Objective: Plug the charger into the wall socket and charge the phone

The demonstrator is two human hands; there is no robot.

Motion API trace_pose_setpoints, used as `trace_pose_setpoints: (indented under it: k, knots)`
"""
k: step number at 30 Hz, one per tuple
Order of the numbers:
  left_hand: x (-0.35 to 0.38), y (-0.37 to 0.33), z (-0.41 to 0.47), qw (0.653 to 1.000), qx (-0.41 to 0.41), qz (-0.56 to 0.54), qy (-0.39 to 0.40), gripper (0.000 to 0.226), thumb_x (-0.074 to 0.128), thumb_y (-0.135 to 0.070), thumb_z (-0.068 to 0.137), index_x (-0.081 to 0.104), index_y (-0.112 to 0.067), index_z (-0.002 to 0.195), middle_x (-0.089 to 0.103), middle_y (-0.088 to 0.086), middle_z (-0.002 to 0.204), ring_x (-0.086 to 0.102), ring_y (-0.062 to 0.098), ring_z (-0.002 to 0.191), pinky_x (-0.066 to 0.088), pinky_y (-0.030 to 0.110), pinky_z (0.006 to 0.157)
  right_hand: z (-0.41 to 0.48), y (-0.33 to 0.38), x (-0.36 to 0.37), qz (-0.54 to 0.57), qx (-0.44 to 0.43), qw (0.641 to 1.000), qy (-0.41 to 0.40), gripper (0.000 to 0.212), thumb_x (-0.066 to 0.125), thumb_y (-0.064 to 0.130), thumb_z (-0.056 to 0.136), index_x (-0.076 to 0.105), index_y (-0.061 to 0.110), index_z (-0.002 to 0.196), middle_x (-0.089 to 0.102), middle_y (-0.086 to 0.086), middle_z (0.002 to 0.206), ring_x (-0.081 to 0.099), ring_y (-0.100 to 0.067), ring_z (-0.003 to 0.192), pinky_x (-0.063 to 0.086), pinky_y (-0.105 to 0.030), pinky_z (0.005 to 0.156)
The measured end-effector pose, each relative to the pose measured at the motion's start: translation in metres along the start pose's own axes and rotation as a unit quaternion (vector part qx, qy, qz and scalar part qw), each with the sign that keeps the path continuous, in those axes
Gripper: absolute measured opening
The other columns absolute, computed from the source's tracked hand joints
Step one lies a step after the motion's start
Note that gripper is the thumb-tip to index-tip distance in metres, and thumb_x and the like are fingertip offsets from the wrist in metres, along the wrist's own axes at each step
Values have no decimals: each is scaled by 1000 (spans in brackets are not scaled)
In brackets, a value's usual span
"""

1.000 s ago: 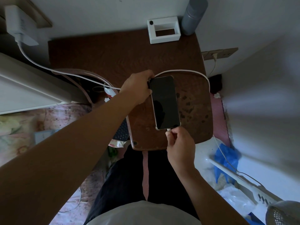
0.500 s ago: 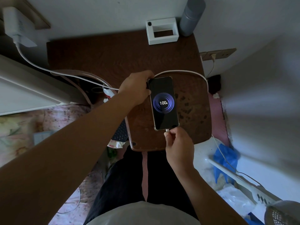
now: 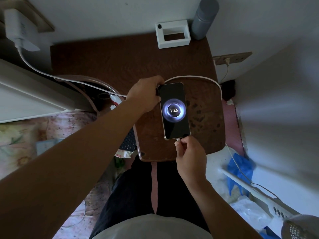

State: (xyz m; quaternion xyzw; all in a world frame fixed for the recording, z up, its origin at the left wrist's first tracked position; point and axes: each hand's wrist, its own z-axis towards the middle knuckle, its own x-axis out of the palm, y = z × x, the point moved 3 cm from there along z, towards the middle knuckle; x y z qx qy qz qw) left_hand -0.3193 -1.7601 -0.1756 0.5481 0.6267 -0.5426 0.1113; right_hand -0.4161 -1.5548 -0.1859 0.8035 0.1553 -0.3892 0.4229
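Observation:
A phone [image 3: 174,111] lies face up on a brown stool seat [image 3: 203,121], its screen lit with a glowing ring and "100". My left hand [image 3: 146,94] grips the phone's top left corner. My right hand [image 3: 189,156] pinches the white cable plug [image 3: 178,140], which sits in the phone's bottom port. The white cable [image 3: 198,77] loops over the stool and runs left to a white charger [image 3: 19,31] seated in the wall socket [image 3: 37,18] at the upper left.
A dark wooden table [image 3: 120,59] stands behind the stool with a white box frame [image 3: 172,34] and a grey bottle [image 3: 204,18]. A second socket [image 3: 231,57] is on the right wall. Blue plastic [image 3: 240,168] and a white rack lie lower right.
One second ago the phone screen was dark; it has lit up with the 100 charging ring. Both hands stay in place on the phone and the plug.

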Motion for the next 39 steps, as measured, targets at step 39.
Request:
trace_pose_setpoints:
  k: [39]
  knots:
    - [46, 51, -141, 973, -158, -66, -157, 39, 57, -23, 86, 51, -32, 123, 54, -6, 112, 59, 17, 97, 49, 31, 76, 4, -14, -18, -79, -89, 992, 36, 26, 53, 41, 92, 55, 21, 75, 57, 7, 70, 56, -11, 60, 43, -27, 53]
